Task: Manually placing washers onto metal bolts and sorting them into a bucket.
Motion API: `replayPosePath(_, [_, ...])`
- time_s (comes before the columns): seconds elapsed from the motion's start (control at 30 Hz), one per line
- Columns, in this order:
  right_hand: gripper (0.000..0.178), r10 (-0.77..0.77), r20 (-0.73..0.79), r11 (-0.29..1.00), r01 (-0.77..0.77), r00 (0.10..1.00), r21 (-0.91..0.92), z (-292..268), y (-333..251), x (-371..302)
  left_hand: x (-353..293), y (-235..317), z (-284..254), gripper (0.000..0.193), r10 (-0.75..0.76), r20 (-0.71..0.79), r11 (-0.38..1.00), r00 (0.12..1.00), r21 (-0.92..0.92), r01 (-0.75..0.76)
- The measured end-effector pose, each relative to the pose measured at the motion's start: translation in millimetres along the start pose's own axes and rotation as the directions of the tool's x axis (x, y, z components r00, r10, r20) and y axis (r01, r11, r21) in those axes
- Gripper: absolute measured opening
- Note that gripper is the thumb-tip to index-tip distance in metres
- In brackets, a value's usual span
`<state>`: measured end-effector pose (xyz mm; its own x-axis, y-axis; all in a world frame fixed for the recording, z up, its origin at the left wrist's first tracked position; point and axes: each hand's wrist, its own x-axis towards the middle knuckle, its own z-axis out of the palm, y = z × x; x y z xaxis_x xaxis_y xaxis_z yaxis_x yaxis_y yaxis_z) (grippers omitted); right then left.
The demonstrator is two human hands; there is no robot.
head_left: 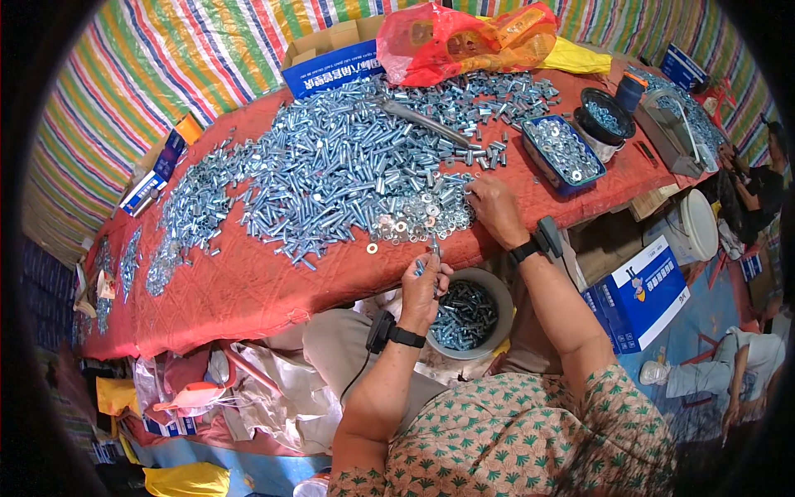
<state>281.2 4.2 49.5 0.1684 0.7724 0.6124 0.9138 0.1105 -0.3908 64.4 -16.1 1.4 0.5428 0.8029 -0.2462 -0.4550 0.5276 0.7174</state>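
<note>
My left hand (423,286) is closed around a silvery bolt (434,248), held upright just off the near edge of the red-covered table (248,286). My right hand (495,209) rests on the table edge with its fingertips in a heap of flat washers (414,217); whether it pinches one is hidden. Behind the washers spreads a big pile of loose bolts (331,174). A grey bowl of bolts (466,313) sits on my lap, right of my left hand. Both wrists wear black bands.
A blue tray of washers (561,151) and a black bowl (606,114) stand at the table's right. A blue carton (331,66) and a red plastic bag (464,37) lie at the back. Another blue carton (642,290) stands on the floor; other people sit at right.
</note>
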Motion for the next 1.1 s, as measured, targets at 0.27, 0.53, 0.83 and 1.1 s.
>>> replayPosePath(0.27, [0.012,-0.127,0.107,0.989,0.134,0.986,-0.063,9,1,12,0,0,3,0.018,-0.022,0.002,0.999,1.0,0.029,0.022])
replayPosePath(0.53, [0.009,-0.138,-0.053,0.99,0.136,0.989,-0.034,5,1,5,1,4,5,0.018,-0.034,0.015,0.999,0.999,0.036,0.034])
replayPosePath(0.83, [0.009,-0.015,0.341,0.751,-0.214,0.94,0.624,-18,-42,-28,3,10,3,0.019,-0.038,0.041,0.996,0.998,0.084,0.035])
replayPosePath(1.1, [0.009,-0.118,0.339,0.753,-0.139,0.933,0.643,-15,-38,-31,0,10,3,0.019,-0.047,0.06,0.99,0.997,0.138,0.038])
